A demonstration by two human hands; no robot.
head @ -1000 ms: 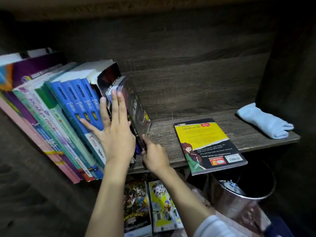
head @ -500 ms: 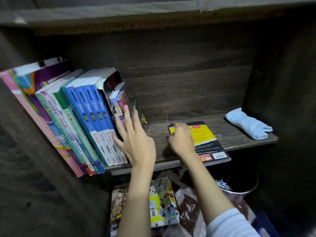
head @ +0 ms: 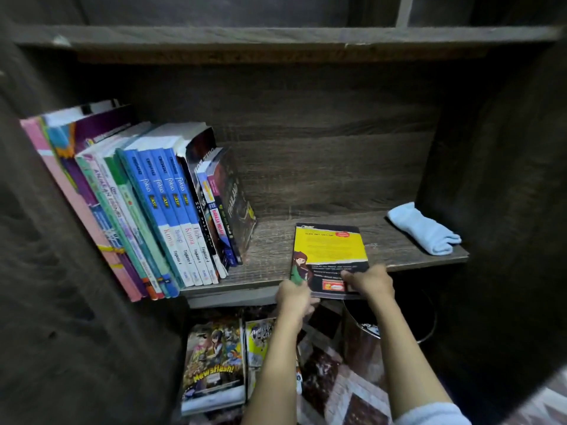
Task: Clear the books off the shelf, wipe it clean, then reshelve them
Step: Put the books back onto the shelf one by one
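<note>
A row of books (head: pixel 159 207) leans to the left on the dark wooden shelf (head: pixel 273 246), filling its left half. A yellow and black comic book (head: pixel 329 253) lies flat near the shelf's front edge, its near end jutting over the edge. My left hand (head: pixel 293 297) grips that book's near left corner. My right hand (head: pixel 369 280) holds its near right edge with the thumb on the cover. A folded light blue cloth (head: pixel 422 228) rests at the shelf's far right.
Below the shelf, two comic books (head: pixel 214 363) lie on a patterned floor covering. A dark round bin (head: pixel 389 326) stands under the shelf's right part. Dark wooden side walls close in the shelf left and right, with another board above.
My left hand left the leaning row of books and moved right to the flat comic book. My right hand shifted to the book's near edge, and both now hold it.
</note>
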